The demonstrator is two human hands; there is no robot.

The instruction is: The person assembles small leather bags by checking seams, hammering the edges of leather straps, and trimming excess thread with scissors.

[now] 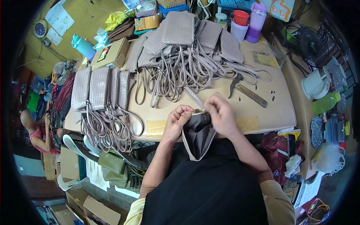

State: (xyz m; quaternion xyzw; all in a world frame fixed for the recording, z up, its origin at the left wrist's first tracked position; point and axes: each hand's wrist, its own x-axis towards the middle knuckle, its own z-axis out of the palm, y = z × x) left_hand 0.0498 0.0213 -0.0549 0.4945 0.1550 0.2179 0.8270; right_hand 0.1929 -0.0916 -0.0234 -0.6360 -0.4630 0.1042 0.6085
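Note:
An unzipped pouch (198,131) gapes toward me at the front of the table, showing its dark lining. My left hand (176,122) is closed on the pouch's left rim, thumb and fingers pinched near its top edge. At the upper right corner, my right hand (221,114) is closed with bent fingers, gripping the pouch. A grey-taupe wrist strap (193,97) runs up from between the hands onto the table. Exactly what the right fingertips pinch is hidden.
Woven pouches lie in a left stack (99,88) and a back pile (178,28) with many looped straps (176,75). A hammer (247,92) rests right of the hands. Behind are a cardboard box (112,54) and a purple bottle (255,22). Another person (41,135) sits far left.

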